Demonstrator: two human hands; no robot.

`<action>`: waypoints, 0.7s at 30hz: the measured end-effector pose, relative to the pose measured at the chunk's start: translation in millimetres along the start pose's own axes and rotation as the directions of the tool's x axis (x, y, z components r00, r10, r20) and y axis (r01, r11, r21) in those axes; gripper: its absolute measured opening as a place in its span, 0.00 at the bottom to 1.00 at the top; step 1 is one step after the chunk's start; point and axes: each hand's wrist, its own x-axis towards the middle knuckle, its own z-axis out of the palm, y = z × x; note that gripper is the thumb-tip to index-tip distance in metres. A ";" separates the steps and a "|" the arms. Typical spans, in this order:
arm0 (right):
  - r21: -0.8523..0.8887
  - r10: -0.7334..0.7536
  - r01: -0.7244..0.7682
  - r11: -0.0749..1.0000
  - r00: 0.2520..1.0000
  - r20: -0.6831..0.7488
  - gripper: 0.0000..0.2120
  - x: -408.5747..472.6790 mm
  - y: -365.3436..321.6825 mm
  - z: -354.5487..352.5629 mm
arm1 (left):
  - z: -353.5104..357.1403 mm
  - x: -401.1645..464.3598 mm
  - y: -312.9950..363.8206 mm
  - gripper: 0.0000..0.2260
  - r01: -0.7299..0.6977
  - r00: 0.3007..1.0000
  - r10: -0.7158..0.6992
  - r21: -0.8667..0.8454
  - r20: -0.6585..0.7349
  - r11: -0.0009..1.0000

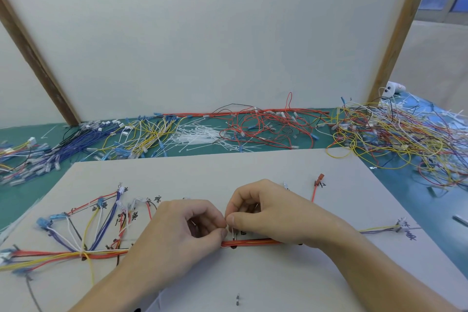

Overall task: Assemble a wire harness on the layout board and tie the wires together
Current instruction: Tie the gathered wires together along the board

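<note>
A white layout board [253, 167] with handwritten marks lies in front of me. Along its near part runs a bundled trunk of red, yellow and white wires [250, 242], fanning into blue, yellow and white branches [98, 225] at the left. My left hand [177, 233] and my right hand [268, 213] meet fingertip to fingertip just above the trunk. Both pinch a thin white cable tie [232, 232] that stands up from the bundle. A red branch wire [315, 189] and a yellow-blue branch [379, 230] run off to the right.
Beyond the board, on a green mat [15, 200], lie piles of blue wires [76, 142], yellow wires [149, 134], white cable ties [200, 137], red wires [266, 126] and a mixed tangle [395, 134]. A white panel with wooden posts stands behind.
</note>
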 end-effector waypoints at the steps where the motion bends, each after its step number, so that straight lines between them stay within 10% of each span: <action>1: 0.000 0.001 -0.001 1.000 1.000 0.002 0.04 -0.1 -0.1 0.1 | 0.0 -0.3 0.1 0.08 0.002 1.000 -0.002 -0.006 0.000 1.000; 21: -0.025 -0.004 0.004 1.000 1.000 0.007 0.04 0.4 0.6 -0.4 | 1.5 -1.0 2.2 0.07 0.023 1.000 -0.023 -0.024 -0.012 0.999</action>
